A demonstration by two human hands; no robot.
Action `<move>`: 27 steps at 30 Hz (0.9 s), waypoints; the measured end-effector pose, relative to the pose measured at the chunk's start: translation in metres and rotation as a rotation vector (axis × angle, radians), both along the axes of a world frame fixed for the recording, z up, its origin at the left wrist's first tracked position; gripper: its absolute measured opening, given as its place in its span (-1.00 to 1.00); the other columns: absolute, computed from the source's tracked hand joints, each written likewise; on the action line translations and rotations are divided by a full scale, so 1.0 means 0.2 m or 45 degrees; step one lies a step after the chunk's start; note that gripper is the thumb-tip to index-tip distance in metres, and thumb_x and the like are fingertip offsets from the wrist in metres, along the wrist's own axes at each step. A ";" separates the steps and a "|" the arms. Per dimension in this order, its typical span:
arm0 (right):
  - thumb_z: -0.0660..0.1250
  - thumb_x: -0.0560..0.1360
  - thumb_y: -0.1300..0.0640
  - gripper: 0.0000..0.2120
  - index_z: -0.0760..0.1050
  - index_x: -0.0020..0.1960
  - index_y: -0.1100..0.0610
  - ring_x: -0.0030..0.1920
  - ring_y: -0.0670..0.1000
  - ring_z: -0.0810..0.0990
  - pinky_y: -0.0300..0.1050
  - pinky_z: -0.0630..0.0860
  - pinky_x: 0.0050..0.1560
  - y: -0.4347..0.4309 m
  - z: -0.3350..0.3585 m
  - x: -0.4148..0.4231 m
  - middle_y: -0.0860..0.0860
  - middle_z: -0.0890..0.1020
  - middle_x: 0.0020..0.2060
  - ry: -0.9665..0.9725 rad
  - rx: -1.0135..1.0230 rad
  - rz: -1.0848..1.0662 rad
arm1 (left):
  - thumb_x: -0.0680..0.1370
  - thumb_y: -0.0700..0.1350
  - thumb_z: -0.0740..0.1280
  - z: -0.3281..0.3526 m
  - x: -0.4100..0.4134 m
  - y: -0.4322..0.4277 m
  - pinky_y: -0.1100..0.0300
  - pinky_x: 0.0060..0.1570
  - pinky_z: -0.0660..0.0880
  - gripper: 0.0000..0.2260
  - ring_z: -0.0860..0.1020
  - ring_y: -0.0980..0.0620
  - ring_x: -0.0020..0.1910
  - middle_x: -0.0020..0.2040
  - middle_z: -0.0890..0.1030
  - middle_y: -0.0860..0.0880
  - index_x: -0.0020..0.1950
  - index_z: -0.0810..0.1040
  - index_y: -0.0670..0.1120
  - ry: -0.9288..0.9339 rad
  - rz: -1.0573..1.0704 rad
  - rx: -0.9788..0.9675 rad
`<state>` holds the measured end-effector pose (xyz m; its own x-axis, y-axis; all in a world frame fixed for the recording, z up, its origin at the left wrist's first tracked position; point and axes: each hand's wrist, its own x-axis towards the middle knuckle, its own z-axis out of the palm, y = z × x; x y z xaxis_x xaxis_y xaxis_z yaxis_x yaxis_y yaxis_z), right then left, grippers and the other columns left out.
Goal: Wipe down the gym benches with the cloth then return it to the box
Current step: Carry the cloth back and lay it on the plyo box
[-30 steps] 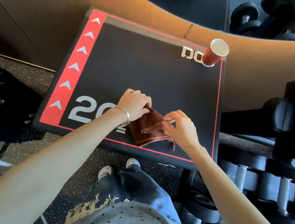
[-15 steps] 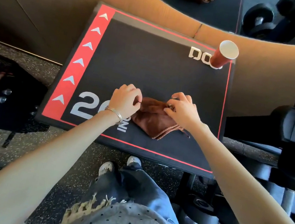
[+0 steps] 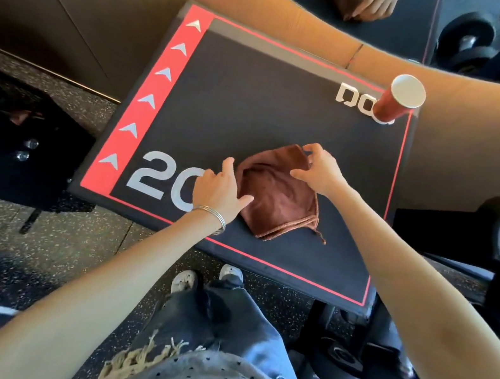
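A brown cloth [image 3: 277, 197] lies folded and rumpled on top of the black box [image 3: 256, 107], which has a red border and a white "20". My left hand [image 3: 218, 189] rests at the cloth's left edge, with its thumb on the fabric and its fingers loosely stretched over the box top. My right hand [image 3: 320, 168] pinches the cloth's far corner between fingers and thumb. A loose thread hangs from the cloth's near right corner.
A red paper cup [image 3: 397, 101] stands on the box's far right corner. A rack of dumbbells [image 3: 345, 360] fills the right and lower right. Dark equipment [image 3: 15, 148] sits on the speckled floor at left. A tan wall with a mirror rises behind the box.
My left hand has slid off the cloth's top to its left edge and uncurled. My right hand has moved to the far corner. The cloth lies flatter and wider than before.
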<state>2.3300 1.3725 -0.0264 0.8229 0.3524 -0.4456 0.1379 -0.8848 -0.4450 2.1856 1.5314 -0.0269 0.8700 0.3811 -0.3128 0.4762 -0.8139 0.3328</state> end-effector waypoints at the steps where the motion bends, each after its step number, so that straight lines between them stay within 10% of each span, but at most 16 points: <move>1: 0.44 0.43 0.07 -0.40 0.27 0.37 0.16 0.16 0.14 0.47 0.04 0.44 0.15 0.00 0.00 0.00 0.17 0.50 0.18 -0.002 0.025 -0.029 | 0.45 0.11 0.39 0.00 0.01 -0.01 -0.02 -0.03 0.42 -0.26 0.50 -0.28 0.11 0.09 0.58 -0.25 0.46 0.12 -0.17 0.016 0.016 -0.052; 9: 0.33 0.46 0.24 -0.62 0.34 0.25 0.17 0.02 0.20 0.54 0.03 0.50 0.02 -0.04 0.00 -0.01 0.18 0.55 0.06 -0.046 0.050 -0.075 | 0.36 -0.22 0.41 0.08 0.15 0.17 0.06 0.07 0.46 -0.43 0.54 -0.17 0.05 0.05 0.58 -0.13 0.33 0.31 -0.04 0.082 0.124 -0.630; 20: 0.27 0.51 0.21 -0.61 0.37 0.32 0.12 0.24 0.17 0.32 0.09 0.34 0.15 -0.01 0.02 -0.11 0.10 0.37 0.27 -0.437 -0.155 0.116 | 0.41 0.19 0.39 0.07 0.25 0.57 -0.19 0.35 0.19 -0.58 0.35 -0.22 0.32 0.20 0.53 -0.13 0.15 0.49 -0.02 0.463 -0.083 0.026; 27: 0.21 0.57 0.14 -0.58 0.33 0.42 0.11 0.41 0.10 0.25 -0.03 0.26 0.38 0.16 -0.01 -0.23 0.08 0.31 0.42 -0.339 -0.028 0.570 | 0.44 -0.18 0.37 0.12 0.27 0.54 0.03 0.02 0.35 -0.76 0.53 -0.22 0.06 0.03 0.59 -0.15 0.08 0.45 -0.08 0.028 -0.084 0.310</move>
